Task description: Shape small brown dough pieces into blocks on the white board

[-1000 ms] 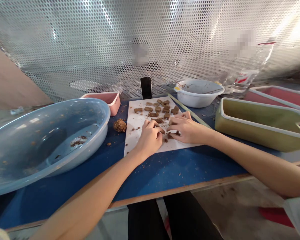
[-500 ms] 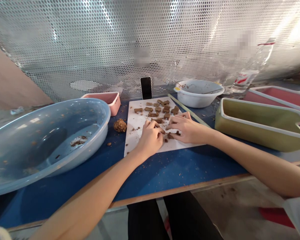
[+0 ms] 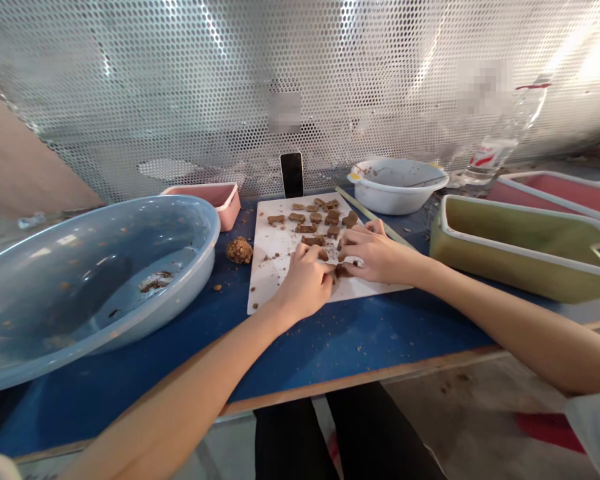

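Note:
My left hand (image 3: 305, 283) and my right hand (image 3: 377, 255) meet low over a white board (image 3: 273, 263). Between their fingertips is a small piece of brown dough (image 3: 342, 270), partly covered; it looks like dough or clay. The fingers of both hands are bent and closed around it. Just beyond lie several flat shaped brown pieces (image 3: 307, 229), some bone-like in outline, with crumbs scattered about. To the left of the board rests a rough brown lump (image 3: 239, 250) on the blue tabletop.
A large blue basin (image 3: 200, 280) fills the left side, with a pink container (image 3: 230, 207) behind it. A phone (image 3: 293, 175) leans at the back. To the right are a pale stick (image 3: 393, 233), a white basin (image 3: 395, 200), a green container (image 3: 510, 260) and a clear bottle (image 3: 505, 140).
My left hand has shifted slightly right, bringing its fingertips closer to those of my right hand. My right hand stays nearly in place, its fingers slightly moved.

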Demonstrator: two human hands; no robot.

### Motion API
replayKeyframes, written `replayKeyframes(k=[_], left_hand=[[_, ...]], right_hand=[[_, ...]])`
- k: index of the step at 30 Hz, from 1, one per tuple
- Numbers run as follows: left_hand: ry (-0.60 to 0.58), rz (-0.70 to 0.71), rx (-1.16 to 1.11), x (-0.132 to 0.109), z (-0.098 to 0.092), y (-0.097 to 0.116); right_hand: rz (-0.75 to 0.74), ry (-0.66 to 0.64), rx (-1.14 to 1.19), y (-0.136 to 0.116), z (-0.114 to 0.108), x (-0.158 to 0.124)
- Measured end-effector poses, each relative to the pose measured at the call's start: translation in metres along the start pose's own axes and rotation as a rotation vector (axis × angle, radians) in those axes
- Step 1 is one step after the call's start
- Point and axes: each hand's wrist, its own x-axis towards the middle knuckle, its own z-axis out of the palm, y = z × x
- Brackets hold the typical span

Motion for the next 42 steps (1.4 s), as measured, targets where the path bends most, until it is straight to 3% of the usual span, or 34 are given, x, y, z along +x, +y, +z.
replayKeyframes(k=[6,21,30,42], left_hand=[[0.001,0.007,-0.006,0.0,0.0,0.001],[0.014,0.007,0.051,0.001,0.0,0.0],[0.111,-0.008,0.078,0.001,-0.004,-0.002],[0.066,-0.06,0.039,0.002,-0.004,-0.003]], right_hand=[[0.06,0.052,0.045,-0.004,0.006,0.001],[0.127,0.006,0.088,-0.009,0.004,0.002],[0.074,-0.025,0.131,-0.008,-0.003,0.001],[0.072,-0.007,0.118,-0.006,0.001,0.0]])
